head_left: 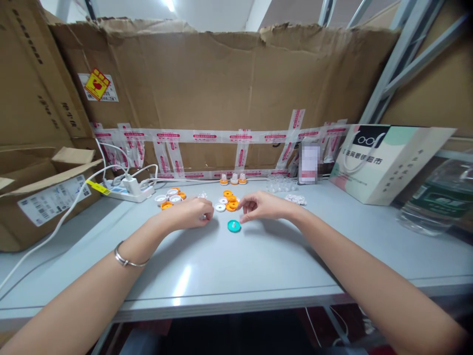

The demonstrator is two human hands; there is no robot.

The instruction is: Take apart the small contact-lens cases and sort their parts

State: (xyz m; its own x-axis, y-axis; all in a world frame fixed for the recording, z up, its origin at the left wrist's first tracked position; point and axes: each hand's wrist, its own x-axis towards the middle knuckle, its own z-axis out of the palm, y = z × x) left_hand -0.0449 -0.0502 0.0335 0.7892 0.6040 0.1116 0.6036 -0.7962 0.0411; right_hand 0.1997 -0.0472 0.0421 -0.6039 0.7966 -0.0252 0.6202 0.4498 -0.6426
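Note:
On the table in front of me lies a teal disc with a small white peg standing at its centre. My right hand hovers just beside it, thumb and bent fingers apart, with nothing visible between them. Its fingertips are close to a small pile of orange discs and white discs. My left hand is to the left of the pile, its fingers closed in a pinch. A tiny pale bit shows at those fingers, too small to name.
More white and orange round parts lie behind my left wrist. Three orange-based clear pieces stand at the back, with clear plastic cups to their right. A power strip, open carton, paper bag and water bottle flank the table.

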